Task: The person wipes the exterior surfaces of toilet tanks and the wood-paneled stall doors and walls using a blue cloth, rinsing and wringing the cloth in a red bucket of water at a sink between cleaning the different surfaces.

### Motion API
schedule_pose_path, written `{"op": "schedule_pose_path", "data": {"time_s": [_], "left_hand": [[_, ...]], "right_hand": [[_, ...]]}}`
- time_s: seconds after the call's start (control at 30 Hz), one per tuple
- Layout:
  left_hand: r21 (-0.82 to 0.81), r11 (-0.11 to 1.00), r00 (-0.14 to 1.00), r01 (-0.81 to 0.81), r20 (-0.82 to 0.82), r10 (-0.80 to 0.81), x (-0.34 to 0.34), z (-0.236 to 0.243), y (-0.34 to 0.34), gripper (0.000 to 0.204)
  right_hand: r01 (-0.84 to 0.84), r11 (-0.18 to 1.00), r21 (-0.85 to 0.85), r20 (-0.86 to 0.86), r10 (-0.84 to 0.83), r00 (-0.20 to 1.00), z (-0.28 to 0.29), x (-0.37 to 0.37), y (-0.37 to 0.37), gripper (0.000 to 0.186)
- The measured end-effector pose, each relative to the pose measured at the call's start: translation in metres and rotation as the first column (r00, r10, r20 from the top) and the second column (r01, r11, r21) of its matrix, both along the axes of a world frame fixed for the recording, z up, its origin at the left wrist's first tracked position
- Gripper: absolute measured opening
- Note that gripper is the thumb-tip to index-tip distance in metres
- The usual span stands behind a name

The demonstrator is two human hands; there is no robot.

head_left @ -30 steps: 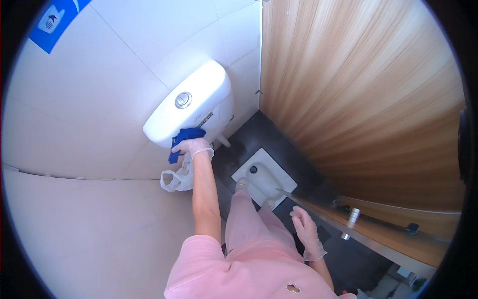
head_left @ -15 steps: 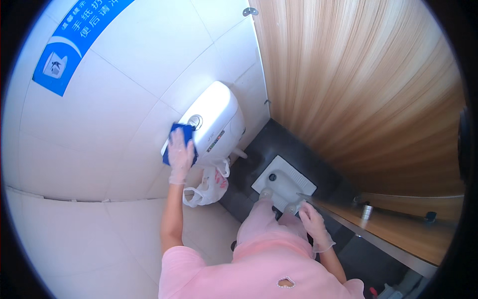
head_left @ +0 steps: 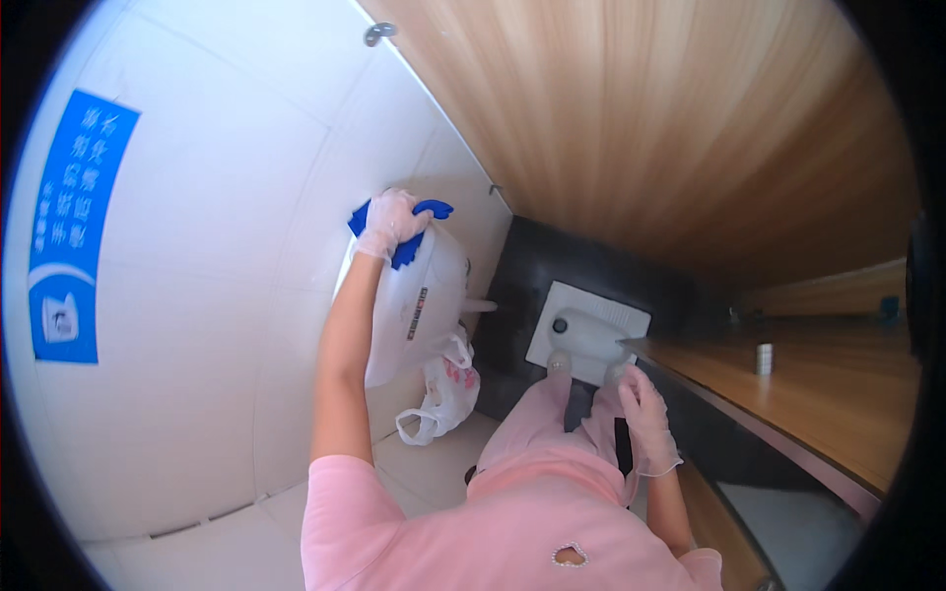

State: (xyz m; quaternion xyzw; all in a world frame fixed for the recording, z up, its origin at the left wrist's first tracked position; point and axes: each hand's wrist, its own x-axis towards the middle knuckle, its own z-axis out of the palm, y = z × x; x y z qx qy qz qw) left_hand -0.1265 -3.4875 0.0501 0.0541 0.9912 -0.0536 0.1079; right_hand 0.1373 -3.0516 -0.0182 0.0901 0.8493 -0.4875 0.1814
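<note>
My left hand (head_left: 392, 219), in a thin clear glove, presses a blue cloth (head_left: 406, 254) onto the top far end of a white wall-mounted cistern (head_left: 439, 286). Part of the cloth sticks out past my fingers on both sides. The cistern's flush button is out of sight, in the area of my hand and the cloth. My right hand (head_left: 647, 419), gloved too, hangs by my right thigh with its fingers loosely bent and nothing visible in them. Beyond my shoes, a white squat toilet (head_left: 586, 330) is set in the dark floor.
A white plastic bag (head_left: 448, 394) with pink print hangs below the cistern, beside its pipe (head_left: 480, 306). A wood-grain partition (head_left: 631, 118) rises ahead. To the right is a wooden door (head_left: 818, 394) with a silver fitting (head_left: 765, 359). A blue sign (head_left: 74, 236) is on the left wall.
My left hand has slid the blue cloth along the cistern top, from its near end to its far end. The view has turned; my right hand stays by my thigh.
</note>
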Motion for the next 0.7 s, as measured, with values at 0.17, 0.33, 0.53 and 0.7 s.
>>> {"op": "schedule_pose_path", "data": {"time_s": [0.17, 0.33, 0.53, 0.7], "left_hand": [[-0.62, 0.778, 0.976, 0.105, 0.214, 0.039, -0.015, -0.097, 0.048, 0.038], [-0.768, 0.354, 0.843, 0.534, 0.514, -0.156, 0.045, -0.217, 0.074, 0.061], [-0.497, 0.317, 0.587, 0.808, 0.728, -0.354, 0.167, -0.338, -0.037, 0.059], [-0.473, 0.412, 0.61, 0.779, 0.723, -0.324, 0.219, -0.228, -0.02, 0.059]], "right_hand": [[0.158, 0.987, 0.004, 0.018, -0.158, 0.987, 0.0, 0.035, 0.01, 0.04], [0.355, 0.925, 0.135, 0.156, -0.373, 0.915, 0.013, 0.081, 0.023, 0.042], [0.281, 0.95, 0.138, 0.144, -0.3, 0.943, 0.006, 0.097, 0.034, 0.04], [0.21, 0.977, 0.023, 0.137, -0.211, 0.968, -0.01, 0.062, 0.03, 0.042]]}}
